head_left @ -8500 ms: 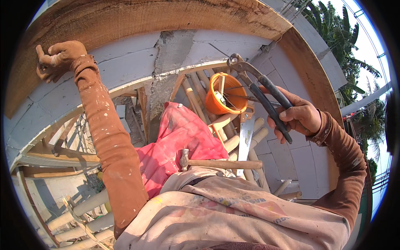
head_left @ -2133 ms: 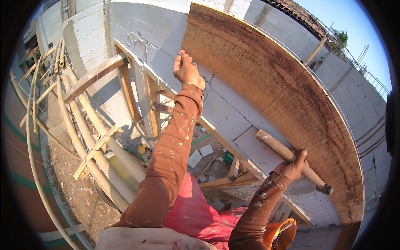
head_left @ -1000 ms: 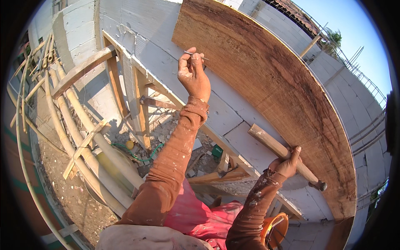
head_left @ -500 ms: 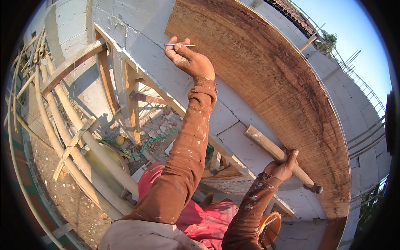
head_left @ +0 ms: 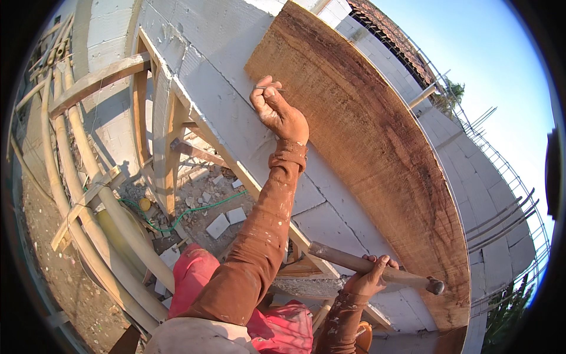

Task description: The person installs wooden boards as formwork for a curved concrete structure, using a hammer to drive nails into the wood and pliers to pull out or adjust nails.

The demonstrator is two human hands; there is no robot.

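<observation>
Against the board [head_left: 377, 147], the left hand [head_left: 282, 112] is now pinching a nail [head_left: 268, 88], having dropped from higher up. The right hand [head_left: 368, 280] is still gripping the hammer [head_left: 377, 270], fingers wrapped.

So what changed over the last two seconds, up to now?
The left hand lifted from the block wall to the brown board's edge, its fingers now pinching a nail there. The right hand kept its grip on the hammer, low against the wall.
</observation>
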